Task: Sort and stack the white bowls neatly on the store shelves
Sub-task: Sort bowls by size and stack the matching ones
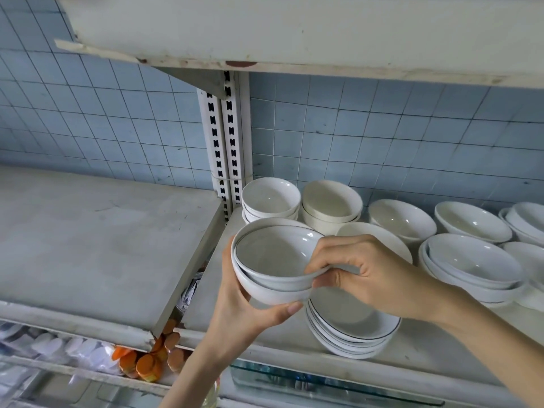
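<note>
My left hand [244, 307] cups a small stack of white bowls [265, 290] from below, above the front of the right-hand shelf [265, 337]. My right hand [371, 275] pinches the rim of the top bowl [273, 254], which has a thin dark line round its edge. Under my hands, a stack of dark-rimmed shallow dishes [353, 328] sits on the shelf. Behind stand two short stacks of small bowls, one white [270, 198] and one cream [331, 201].
More white bowls fill the right of the shelf, single [401, 217] and stacked [474, 263]. The left shelf board [97, 242] is bare and tilted. A slotted upright post [225, 142] divides the bays. Orange-lidded jars [147, 363] sit below. An upper shelf [294, 33] overhangs.
</note>
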`<state>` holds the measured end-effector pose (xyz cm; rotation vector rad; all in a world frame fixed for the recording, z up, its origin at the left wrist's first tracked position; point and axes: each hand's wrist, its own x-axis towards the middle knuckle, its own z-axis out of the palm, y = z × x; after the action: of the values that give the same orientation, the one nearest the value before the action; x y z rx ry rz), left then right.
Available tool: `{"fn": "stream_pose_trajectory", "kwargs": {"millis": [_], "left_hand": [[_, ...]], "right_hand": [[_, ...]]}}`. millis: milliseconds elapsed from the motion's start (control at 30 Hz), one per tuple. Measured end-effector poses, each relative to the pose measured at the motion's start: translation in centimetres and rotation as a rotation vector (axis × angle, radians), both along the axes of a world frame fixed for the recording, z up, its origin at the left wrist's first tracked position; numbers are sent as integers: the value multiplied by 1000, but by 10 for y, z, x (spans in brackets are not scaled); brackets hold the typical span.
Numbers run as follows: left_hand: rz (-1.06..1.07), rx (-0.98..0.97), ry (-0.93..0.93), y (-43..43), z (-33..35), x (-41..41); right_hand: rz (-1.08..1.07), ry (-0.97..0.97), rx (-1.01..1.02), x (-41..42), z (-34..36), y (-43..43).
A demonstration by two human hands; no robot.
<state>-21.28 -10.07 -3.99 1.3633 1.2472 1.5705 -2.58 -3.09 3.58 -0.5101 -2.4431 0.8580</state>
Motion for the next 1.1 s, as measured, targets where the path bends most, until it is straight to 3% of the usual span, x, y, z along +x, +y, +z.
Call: {"fn": "stream_pose_trajectory", "kwargs": {"millis": [100,233,433,633,867,1100], "left_hand": [[-7,1,-6,2,0,1],[-26,10,-6,4,5,1],[38,-5,-18,-3,4,-5],[79,16,8,-2,-5,-16],[126,27,5,1,-11,-25],[138,60,-15,4,-9,-23]], "right_hand": [[-54,42,19,0,5,2],[-87,157,-140,4,14,1],[-194,330,-87,25,16,-2],[-324,229,253,49,-10,-14],[-405,222,384,69,-42,-34],[-413,171,362,66,-76,-37]]}}
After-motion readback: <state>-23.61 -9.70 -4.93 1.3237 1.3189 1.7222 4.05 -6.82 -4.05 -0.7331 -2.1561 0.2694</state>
